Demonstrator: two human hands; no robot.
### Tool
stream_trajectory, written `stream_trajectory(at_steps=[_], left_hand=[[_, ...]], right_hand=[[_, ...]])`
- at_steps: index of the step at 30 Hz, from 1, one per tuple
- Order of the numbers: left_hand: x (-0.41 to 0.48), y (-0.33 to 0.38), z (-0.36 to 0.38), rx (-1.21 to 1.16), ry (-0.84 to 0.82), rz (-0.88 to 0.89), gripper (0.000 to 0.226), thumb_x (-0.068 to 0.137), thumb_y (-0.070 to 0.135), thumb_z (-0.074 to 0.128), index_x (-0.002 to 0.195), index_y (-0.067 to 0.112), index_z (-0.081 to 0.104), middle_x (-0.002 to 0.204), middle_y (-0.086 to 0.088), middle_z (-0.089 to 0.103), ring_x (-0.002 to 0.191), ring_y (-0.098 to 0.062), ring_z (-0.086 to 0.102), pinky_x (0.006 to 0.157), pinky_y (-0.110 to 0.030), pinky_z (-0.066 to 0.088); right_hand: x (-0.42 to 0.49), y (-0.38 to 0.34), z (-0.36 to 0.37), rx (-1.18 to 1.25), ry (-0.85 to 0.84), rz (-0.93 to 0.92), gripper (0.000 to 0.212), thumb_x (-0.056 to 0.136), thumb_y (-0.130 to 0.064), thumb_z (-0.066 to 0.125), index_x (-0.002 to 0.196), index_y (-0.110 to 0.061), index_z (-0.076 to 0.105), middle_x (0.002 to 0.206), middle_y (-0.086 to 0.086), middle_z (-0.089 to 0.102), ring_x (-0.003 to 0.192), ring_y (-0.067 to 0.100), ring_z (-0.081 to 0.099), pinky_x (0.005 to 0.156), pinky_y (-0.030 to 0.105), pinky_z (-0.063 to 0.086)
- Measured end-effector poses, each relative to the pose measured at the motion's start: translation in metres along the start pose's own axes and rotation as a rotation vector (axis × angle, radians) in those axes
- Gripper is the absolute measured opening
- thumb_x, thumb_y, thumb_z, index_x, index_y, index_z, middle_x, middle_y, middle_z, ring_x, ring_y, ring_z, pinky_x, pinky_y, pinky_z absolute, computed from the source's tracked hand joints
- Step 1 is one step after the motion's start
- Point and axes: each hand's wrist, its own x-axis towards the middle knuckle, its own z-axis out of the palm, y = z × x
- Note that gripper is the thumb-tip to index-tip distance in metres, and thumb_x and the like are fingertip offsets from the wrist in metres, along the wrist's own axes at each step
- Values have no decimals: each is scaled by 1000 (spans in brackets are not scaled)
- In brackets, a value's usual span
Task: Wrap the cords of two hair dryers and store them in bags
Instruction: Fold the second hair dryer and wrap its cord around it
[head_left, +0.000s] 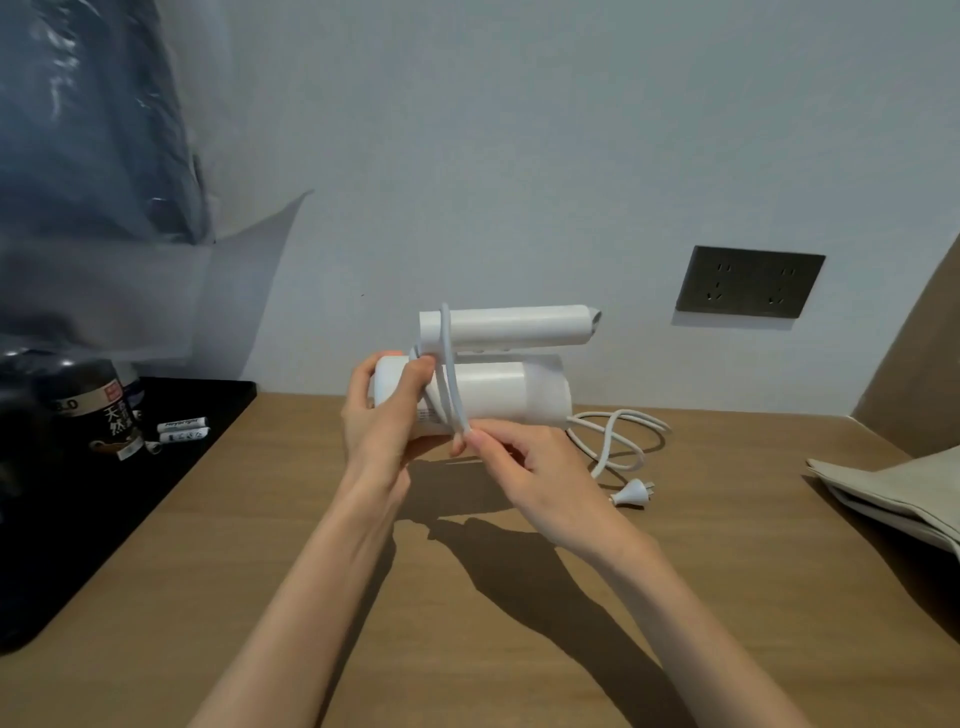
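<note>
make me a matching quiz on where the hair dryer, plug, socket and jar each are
Things:
1 hair dryer
2 plug
3 socket
4 jar

Places:
A on the wall
B on the black tray
C held in the left hand
D lying on the table

Pairs: 1-C, 2-D, 3-A, 4-B

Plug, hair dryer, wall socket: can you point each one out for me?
plug (631, 494): head view, on its white body.
hair dryer (504, 389): head view, on the wide barrel.
wall socket (750, 280): head view, middle of the dark plate.
</note>
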Motion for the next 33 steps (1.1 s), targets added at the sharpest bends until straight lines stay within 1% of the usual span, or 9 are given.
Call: stream_trajectory(at_steps=[3, 8, 13, 16, 23, 26, 30, 32, 33], left_hand=[[-1, -2, 4, -53, -29, -80, 29, 71, 32, 75, 95, 23, 62, 104, -16, 60, 89, -33, 63, 64, -48, 58], [-1, -4, 6, -117, -74, -160, 33, 78, 28, 70, 107, 15, 60, 108, -16, 60, 100, -37, 62, 62, -43, 57], [-6, -2, 7, -193, -113, -226, 42, 80, 25, 67, 119, 13, 55, 111, -16, 59, 97, -33, 62, 58, -37, 55], [-11, -1, 10, -210, -134, -273, 39, 82, 25, 66, 117, 13, 56, 111, -16, 60, 97, -32, 62, 56, -37, 57], [-14, 1, 14, -190, -220, -350, 16, 83, 23, 63, 95, 14, 64, 99, -11, 65, 84, -25, 65, 56, -40, 58], [-12, -3, 13, -142, -298, -328, 11, 85, 24, 61, 92, 16, 65, 95, -8, 67, 83, -23, 65, 59, -43, 58], [-9, -4, 8, 1, -510, -255, 47, 56, 35, 70, 101, 22, 66, 93, -3, 70, 81, -19, 68, 58, -38, 56], [-6, -5, 4, 60, -590, -237, 61, 47, 36, 68, 106, 22, 66, 92, -4, 71, 78, -18, 68, 55, -33, 54], [-5, -5, 3, 96, -636, -220, 64, 48, 36, 68, 110, 21, 65, 94, -5, 70, 79, -19, 67, 55, -32, 54]], right_hand=[[5, 4, -5, -10, -32, 16, 32, 98, -41, 45, 86, -26, 71, 59, -17, 53, 59, 3, 45, 57, 21, 32], [7, 11, -5, 56, -54, 24, 41, 96, -50, 44, 75, -25, 70, 56, 2, 45, 53, 10, 39, 56, 33, 32], [7, 13, -7, 207, -166, 53, 46, 93, -52, 43, 78, -21, 73, 56, 2, 37, 52, 9, 35, 54, 21, 31], [4, 20, -16, 207, -238, 85, 46, 93, -51, 42, 86, -19, 74, 51, -10, 37, 49, 4, 33, 54, 14, 30], [-1, 37, -40, 172, -278, 127, 24, 98, -21, 52, 80, -13, 65, 63, -22, 60, 59, -4, 47, 60, 9, 38], [-1, 55, -51, 142, -262, 164, 8, 92, -25, 62, 85, -21, 63, 82, -13, 63, 82, 6, 57, 73, 19, 48], [-2, 68, -70, 173, -271, 262, 37, 90, 12, 54, 94, -24, 49, 84, -14, 59, 78, -1, 61, 61, 6, 45], [-6, 71, -79, 176, -254, 367, 23, 92, 3, 55, 87, -19, 52, 77, -9, 59, 67, -4, 58, 59, 8, 44], [-7, 69, -83, 179, -213, 425, 7, 89, -9, 60, 85, -13, 56, 79, 2, 58, 71, 7, 57, 65, 16, 47]])
